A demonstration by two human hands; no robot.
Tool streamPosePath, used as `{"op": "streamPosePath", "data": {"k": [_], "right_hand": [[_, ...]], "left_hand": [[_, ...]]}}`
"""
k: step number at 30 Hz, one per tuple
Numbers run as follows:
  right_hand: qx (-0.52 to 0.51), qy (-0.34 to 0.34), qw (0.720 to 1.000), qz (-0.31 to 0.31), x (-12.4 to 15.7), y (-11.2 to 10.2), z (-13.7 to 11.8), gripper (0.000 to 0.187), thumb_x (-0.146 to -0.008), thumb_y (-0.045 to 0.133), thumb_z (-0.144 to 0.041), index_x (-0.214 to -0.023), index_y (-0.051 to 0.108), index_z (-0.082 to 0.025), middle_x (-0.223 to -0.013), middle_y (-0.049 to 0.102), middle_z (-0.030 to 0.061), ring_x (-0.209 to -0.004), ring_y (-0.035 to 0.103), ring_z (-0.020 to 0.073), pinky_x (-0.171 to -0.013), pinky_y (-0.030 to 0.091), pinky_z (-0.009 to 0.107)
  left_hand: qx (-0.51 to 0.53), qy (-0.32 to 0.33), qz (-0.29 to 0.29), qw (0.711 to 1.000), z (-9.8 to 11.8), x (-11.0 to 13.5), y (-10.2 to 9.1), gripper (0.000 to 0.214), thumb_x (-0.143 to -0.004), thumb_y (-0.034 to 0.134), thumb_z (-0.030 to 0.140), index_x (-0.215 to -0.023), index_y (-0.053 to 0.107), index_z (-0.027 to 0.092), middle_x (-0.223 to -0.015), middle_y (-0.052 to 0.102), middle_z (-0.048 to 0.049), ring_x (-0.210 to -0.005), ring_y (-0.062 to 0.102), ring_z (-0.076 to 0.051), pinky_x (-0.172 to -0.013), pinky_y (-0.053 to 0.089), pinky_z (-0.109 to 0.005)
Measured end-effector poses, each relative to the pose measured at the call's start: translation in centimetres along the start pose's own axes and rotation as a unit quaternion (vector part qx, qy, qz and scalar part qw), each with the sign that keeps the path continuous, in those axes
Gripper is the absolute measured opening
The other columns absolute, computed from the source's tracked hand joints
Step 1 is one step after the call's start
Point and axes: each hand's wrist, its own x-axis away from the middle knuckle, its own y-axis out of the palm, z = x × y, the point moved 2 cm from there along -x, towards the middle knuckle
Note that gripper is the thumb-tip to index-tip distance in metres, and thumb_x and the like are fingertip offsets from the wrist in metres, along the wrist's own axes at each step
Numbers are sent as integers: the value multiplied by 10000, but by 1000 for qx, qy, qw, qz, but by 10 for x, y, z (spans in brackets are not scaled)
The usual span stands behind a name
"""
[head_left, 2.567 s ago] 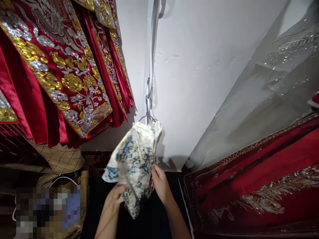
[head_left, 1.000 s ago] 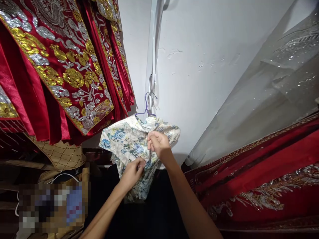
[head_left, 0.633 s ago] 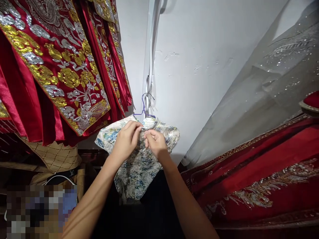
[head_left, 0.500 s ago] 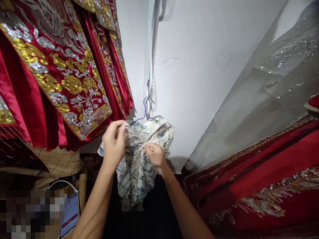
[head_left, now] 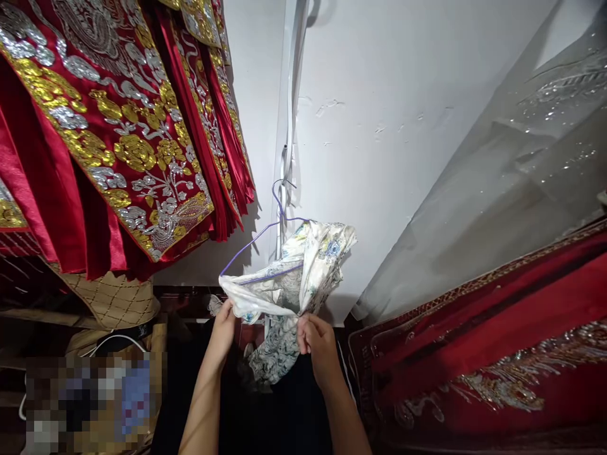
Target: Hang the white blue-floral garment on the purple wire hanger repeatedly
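Observation:
A white garment with a blue and yellow floral print (head_left: 327,253) hangs partly on a thin purple hanger (head_left: 253,241). The hanger's hook loops over a white upright bar on the wall. Its left arm is bare down to the tip, which the cloth's edge just covers; the right arm is under the fabric. My left hand (head_left: 222,328) pinches the garment's left edge below that tip. My right hand (head_left: 317,338) is closed on the front edge at the middle, holding the opening stretched. The lower part of the garment dangles behind and between my hands.
Red costumes with gold and silver sequins (head_left: 137,151) hang at the left. On the right are a sheer glittering fabric (head_left: 535,151) and red embroidered cloth in a clear cover (head_left: 502,328). A white wall (head_left: 379,76) stands ahead. A blurred-out patch lies at lower left.
The garment's left side has come off the hanger's left arm, baring the purple wire. My left hand has moved down; my right hand has moved down and slightly right, pulling the neckline open.

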Motion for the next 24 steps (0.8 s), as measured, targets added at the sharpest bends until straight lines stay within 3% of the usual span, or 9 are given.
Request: {"op": "streamPosePath", "data": {"k": [4, 6, 9, 11, 14, 17, 19, 21, 24], "right_hand": [[37, 25, 999, -16, 2, -22, 1, 272, -817, 507, -288, -558, 507, -207, -390, 429, -50, -399, 309, 94, -457, 240, 243], [96, 74, 989, -79, 7, -28, 8, 293, -808, 495, -250, -520, 519, -203, -363, 419, -49, -381, 316, 92, -461, 263, 239], [195, 166, 939, -228, 15, -32, 23, 312, -818, 528, -248, -523, 610, -187, -370, 481, -23, -368, 388, 106, -463, 309, 240], [225, 174, 922, -263, 15, -32, 28, 296, -831, 581, -303, -572, 660, -182, -458, 579, 12, -417, 454, 127, -466, 331, 244], [190, 83, 968, -139, 2, -25, 23, 277, -845, 625, -414, -686, 690, -196, -656, 667, 41, -586, 555, 167, -550, 414, 264], [47, 23, 998, -26, -8, -10, 11, 315, -836, 624, -527, -795, 700, -224, -807, 691, 60, -794, 624, 228, -707, 494, 318], [-71, 31, 997, -10, -7, 3, 5, 365, -792, 642, -595, -850, 698, -238, -886, 704, 74, -901, 640, 265, -769, 514, 353], [-159, 56, 986, -3, -3, 14, -2, 412, -745, 662, -636, -873, 688, -246, -886, 705, 77, -928, 649, 283, -770, 525, 371], [-178, 108, 977, -35, 4, 22, -14, 431, -787, 607, -648, -814, 679, -223, -738, 671, 73, -815, 664, 273, -680, 523, 356]], "left_hand": [[-104, 19, -22, 994, 6, 7, 9, 259, -723, 768, 356, -890, 696, 170, -890, 688, -65, -935, 629, -226, -789, 491, -269], [-94, 17, -27, 995, 13, 15, 15, 232, -770, 738, 387, -848, 664, 181, -836, 646, -30, -831, 602, -182, -729, 459, -221], [2, -1, -46, 999, 32, 29, 31, 246, -808, 700, 427, -858, 613, 202, -806, 599, 13, -695, 534, -130, -644, 412, -189], [61, -12, -76, 995, 48, 38, 48, 245, -801, 708, 414, -890, 600, 214, -848, 614, 14, -704, 541, -129, -653, 414, -192], [67, -17, -148, 987, 70, 55, 75, 217, -829, 676, 404, -887, 595, 211, -953, 657, -25, -800, 594, -174, -721, 457, -236], [-42, 29, -248, 967, 89, 76, 98, 187, -904, 588, 381, -885, 646, 205, -1106, 661, -82, -1003, 612, -244, -897, 475, -324], [-141, 107, -294, 939, 102, 88, 107, 194, -932, 552, 339, -927, 700, 214, -1233, 628, -98, -1158, 567, -272, -1031, 415, -362], [-213, 177, -304, 911, 116, 93, 110, 214, -938, 543, 299, -1049, 718, 247, -1327, 587, -89, -1261, 511, -275, -1104, 353, -371], [-255, 194, -296, 900, 132, 84, 101, 325, -951, 519, 297, -1250, 648, 285, -1357, 577, -75, -1294, 496, -260, -1119, 337, -361]]}}
